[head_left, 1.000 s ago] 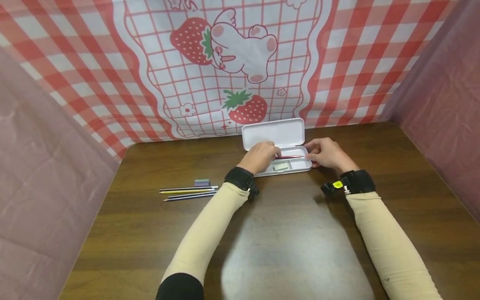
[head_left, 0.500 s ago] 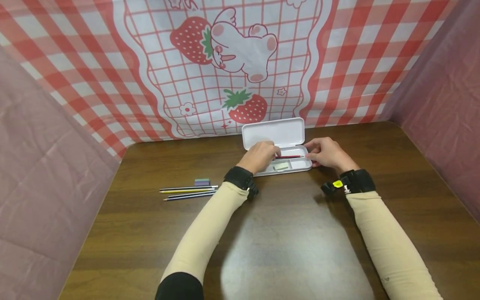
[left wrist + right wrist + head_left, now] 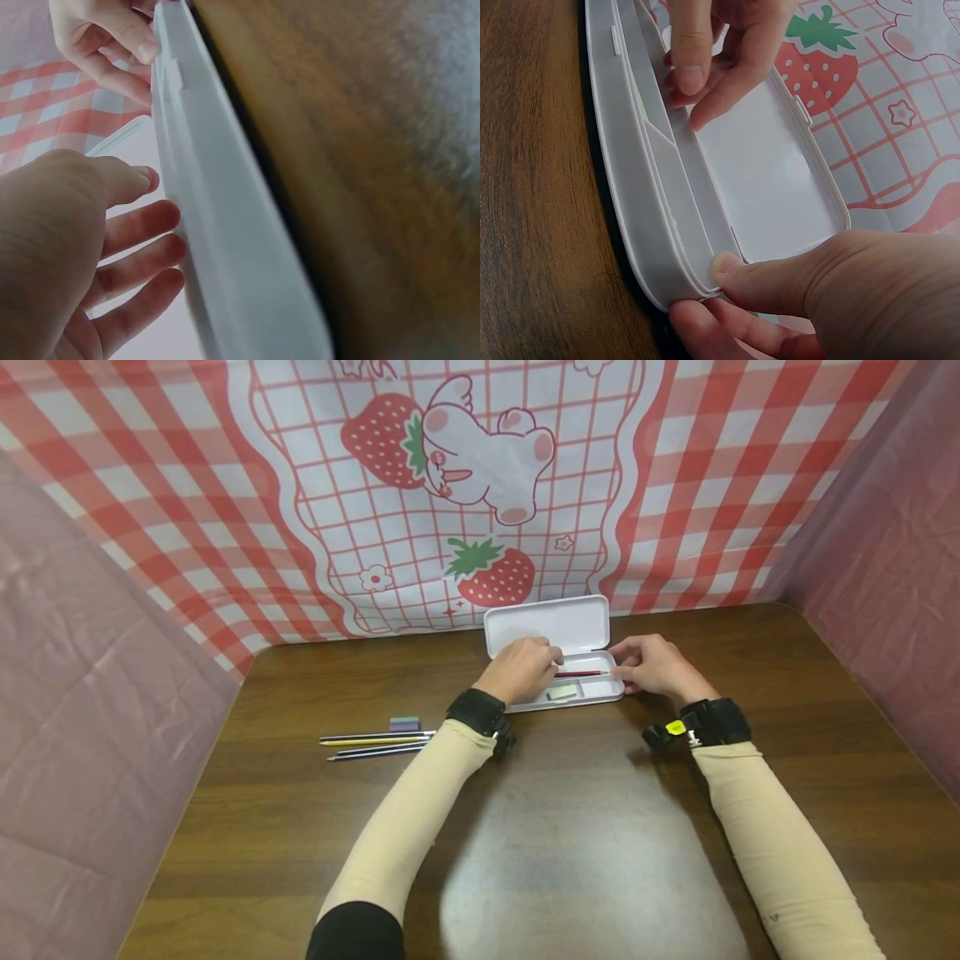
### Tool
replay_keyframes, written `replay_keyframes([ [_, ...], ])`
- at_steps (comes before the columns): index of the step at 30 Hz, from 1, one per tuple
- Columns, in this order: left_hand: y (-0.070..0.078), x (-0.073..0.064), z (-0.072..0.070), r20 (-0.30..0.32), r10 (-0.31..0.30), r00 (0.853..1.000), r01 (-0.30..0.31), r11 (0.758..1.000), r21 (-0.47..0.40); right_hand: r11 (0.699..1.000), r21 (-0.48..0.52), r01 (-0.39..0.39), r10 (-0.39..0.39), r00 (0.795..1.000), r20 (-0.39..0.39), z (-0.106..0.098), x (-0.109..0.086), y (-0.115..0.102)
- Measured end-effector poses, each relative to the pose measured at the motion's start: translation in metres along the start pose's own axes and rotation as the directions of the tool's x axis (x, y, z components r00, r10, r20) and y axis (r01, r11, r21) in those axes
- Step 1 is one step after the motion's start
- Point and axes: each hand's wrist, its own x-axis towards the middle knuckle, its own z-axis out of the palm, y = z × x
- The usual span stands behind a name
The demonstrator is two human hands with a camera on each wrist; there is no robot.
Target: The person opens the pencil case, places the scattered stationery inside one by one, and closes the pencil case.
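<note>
A white pencil case [image 3: 597, 689] lies with its lid [image 3: 551, 625] raised against the back cloth. Inside, a red pencil [image 3: 581, 674] lies lengthwise in the rear compartment, and a pale eraser [image 3: 562, 693] sits in a front one. My left hand [image 3: 519, 670] hovers over the case's left part, covering the pencil's left end in the head view. In the left wrist view, that hand's fingers [image 3: 142, 225] are loosely bent and spread, with nothing between them and the thumb. My right hand [image 3: 652, 667] pinches the case's right end, thumb [image 3: 757, 281] at the inner rim and fingers outside.
Several pencils [image 3: 375, 752] lie side by side on the wooden table [image 3: 570, 827] left of the case, partly behind my left forearm. A purple and green eraser [image 3: 404, 724] sits just behind them. A checked strawberry cloth [image 3: 690, 468] hangs along the table's back edge.
My left hand has risen slightly off the red pencil, its fingertips loosening, and the pencil is left lying in the case. My right hand has kept its grip on the case's end.
</note>
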Motion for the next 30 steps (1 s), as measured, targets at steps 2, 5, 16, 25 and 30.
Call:
replay_keyframes([
  [2, 0.005, -0.004, -0.012, 0.009, 0.000, 1.000, 0.000, 1.000, 0.009, 1.000, 0.001, -0.004, 0.004, 1.000, 0.000, 0.000, 0.000, 0.000],
  [5, 0.007, -0.005, -0.023, 0.022, 0.000, 1.000, -0.001, 1.000, 0.026, 1.000, -0.001, -0.006, 0.006, 1.000, 0.000, 0.000, 0.001, 0.001],
  [16, 0.002, 0.002, -0.035, 0.023, -0.017, 1.000, 0.016, 0.998, 0.067, 1.000, 0.002, -0.003, 0.003, 1.000, -0.012, 0.001, 0.001, 0.002],
  [25, 0.007, -0.001, -0.057, 0.035, -0.030, 0.999, 0.027, 0.996, 0.088, 1.000, -0.002, 0.004, -0.004, 1.000, -0.009, 0.001, 0.001, 0.002],
  [30, 0.006, -0.002, -0.062, 0.038, -0.030, 0.999, 0.025, 0.994, 0.109, 1.000, 0.006, -0.001, 0.001, 1.000, -0.008, 0.001, 0.001, 0.003],
])
